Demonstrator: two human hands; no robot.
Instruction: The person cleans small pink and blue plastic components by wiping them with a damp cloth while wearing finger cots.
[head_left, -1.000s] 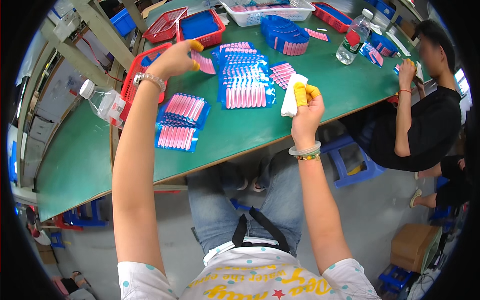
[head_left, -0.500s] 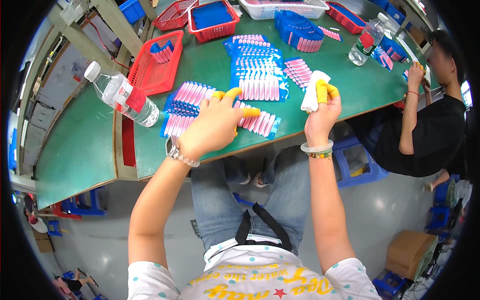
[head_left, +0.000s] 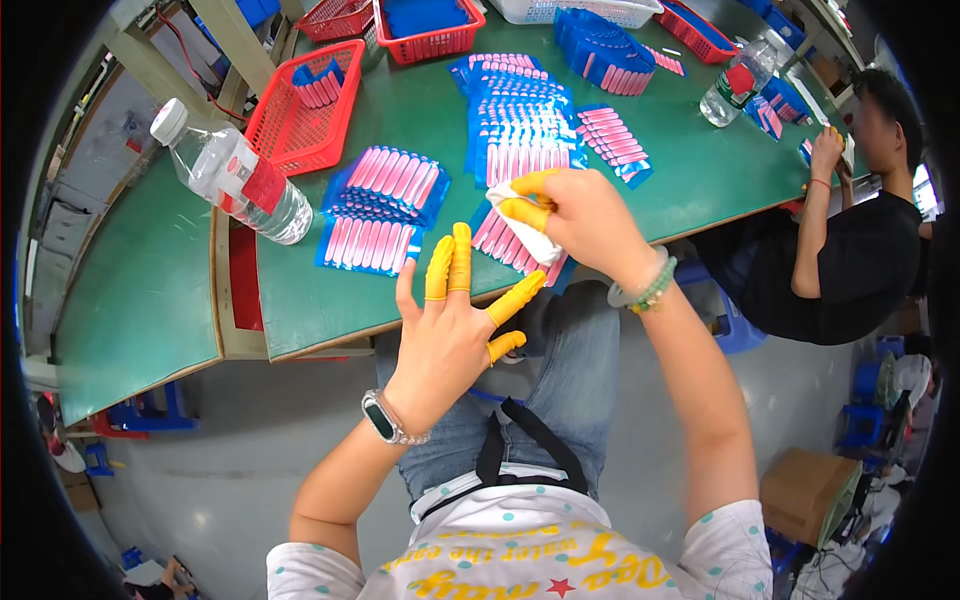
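Note:
Near the table's front edge, my right hand [head_left: 595, 225] pinches a folded white cloth [head_left: 535, 240] in yellow finger cots. The cloth lies against a blue sheet with a row of pink oblong strips [head_left: 496, 240], partly hidden by that hand. My left hand [head_left: 440, 345], fingers spread and several in yellow cots, is just left of this sheet; one fingertip reaches its lower edge. To the left lie overlapping blue sheets with pink strips [head_left: 390, 178] and another such sheet [head_left: 365, 243]. Beyond my hands stretches a long overlapped row of these sheets [head_left: 520, 120].
A water bottle [head_left: 240, 185] leans at the left beside a red basket [head_left: 305, 125]. Farther back stand a red basket of blue sheets [head_left: 425, 35], a curved stack of sheets [head_left: 600, 50] and another bottle [head_left: 738, 85]. A co-worker [head_left: 830, 240] sits at the right.
My right hand has brought the cloth left and down onto the strip sheet. My left hand has drawn back toward me off the sheets, its fingers now spread.

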